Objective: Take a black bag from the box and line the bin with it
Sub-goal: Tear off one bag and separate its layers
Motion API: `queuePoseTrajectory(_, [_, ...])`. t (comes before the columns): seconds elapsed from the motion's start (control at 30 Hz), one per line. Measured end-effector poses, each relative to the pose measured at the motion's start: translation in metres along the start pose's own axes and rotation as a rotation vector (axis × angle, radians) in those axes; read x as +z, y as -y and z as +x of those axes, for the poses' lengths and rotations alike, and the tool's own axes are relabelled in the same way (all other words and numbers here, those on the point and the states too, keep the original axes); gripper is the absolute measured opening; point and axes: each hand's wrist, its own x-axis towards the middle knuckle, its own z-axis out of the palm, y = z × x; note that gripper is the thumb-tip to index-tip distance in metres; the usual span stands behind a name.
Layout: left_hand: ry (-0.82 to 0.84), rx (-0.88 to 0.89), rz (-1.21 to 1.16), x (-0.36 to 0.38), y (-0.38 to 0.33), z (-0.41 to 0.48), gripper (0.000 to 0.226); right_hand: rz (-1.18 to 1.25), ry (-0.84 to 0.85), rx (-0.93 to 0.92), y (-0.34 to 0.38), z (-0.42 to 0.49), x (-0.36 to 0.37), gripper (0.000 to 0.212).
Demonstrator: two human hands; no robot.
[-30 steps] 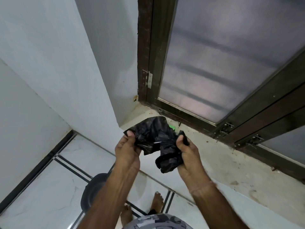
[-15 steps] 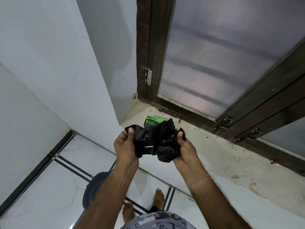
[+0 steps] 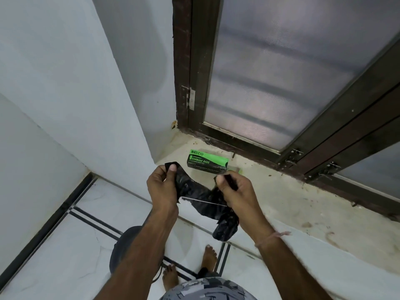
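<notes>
Head view: both hands hold a crumpled black bag (image 3: 195,191) above the floor.
Left hand (image 3: 162,187) and right hand (image 3: 236,191) each pinch an upper edge, fingers clamped; the green box (image 3: 206,162) lies beyond on the ledge (image 3: 292,202), the dark bin (image 3: 124,247) below the left forearm.

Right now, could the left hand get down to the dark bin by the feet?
Probably not yet: the left hand and right hand both pinch the crumpled black bag, and the bin sits low on the floor under the left forearm.
</notes>
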Motion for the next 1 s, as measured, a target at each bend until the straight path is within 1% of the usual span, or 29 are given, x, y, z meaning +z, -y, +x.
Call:
queuePoseTrajectory(0.07, [-0.015,0.037,0.022,0.001,-0.001,0.005,0.017,-0.191,0.123,-0.065,0.002,-0.002,0.001,0.024])
queuePoseTrajectory(0.17, [0.006,0.073,0.043,0.004,-0.003,0.005,0.02,-0.536,0.214,-0.154,-0.003,0.001,0.005,0.029])
queuePoseTrajectory(0.23, [0.02,0.099,0.063,0.007,-0.007,0.002,0.02,-0.717,0.257,-0.151,-0.005,0.004,0.005,0.034])
queuePoseTrajectory(0.3, [0.038,0.13,0.083,0.009,-0.008,0.0,0.018,-0.806,0.299,-0.137,-0.002,0.005,0.006,0.04])
queuePoseTrajectory(0.33, [0.049,0.15,0.109,0.009,-0.007,0.0,0.02,-0.751,0.306,-0.121,0.0,0.006,0.006,0.038])
queuePoseTrajectory(0.4, [0.076,0.186,0.18,0.007,-0.003,-0.003,0.027,-0.41,0.273,-0.034,0.005,0.004,0.008,0.034])
queuePoseTrajectory(0.43, [0.09,0.185,0.201,0.006,-0.001,-0.004,0.029,-0.241,0.239,0.008,0.006,0.003,0.008,0.035])
queuePoseTrajectory(0.47, [0.101,0.171,0.198,0.005,0.002,-0.005,0.029,-0.127,0.202,0.044,0.006,0.001,0.008,0.036])
queuePoseTrajectory(0.53, [0.095,0.127,0.163,0.004,0.004,-0.006,0.027,-0.011,0.135,0.11,0.003,-0.004,0.008,0.036])
queuePoseTrajectory(0.63, [0.071,0.103,0.167,0.001,0.01,-0.004,0.024,0.075,0.051,0.202,-0.006,-0.01,0.005,0.038])
queuePoseTrajectory(0.8, [0.067,0.081,0.17,-0.003,0.02,-0.001,0.022,0.119,-0.029,0.248,-0.012,-0.017,-0.001,0.037])
queuePoseTrajectory(0.93, [0.084,0.056,0.158,-0.002,0.022,0.001,0.022,0.213,-0.123,0.292,-0.01,-0.017,-0.004,0.037])
queuePoseTrajectory(1.0, [0.075,0.045,0.147,0.0,0.021,0.0,0.02,0.252,-0.144,0.327,-0.01,-0.017,-0.006,0.039])
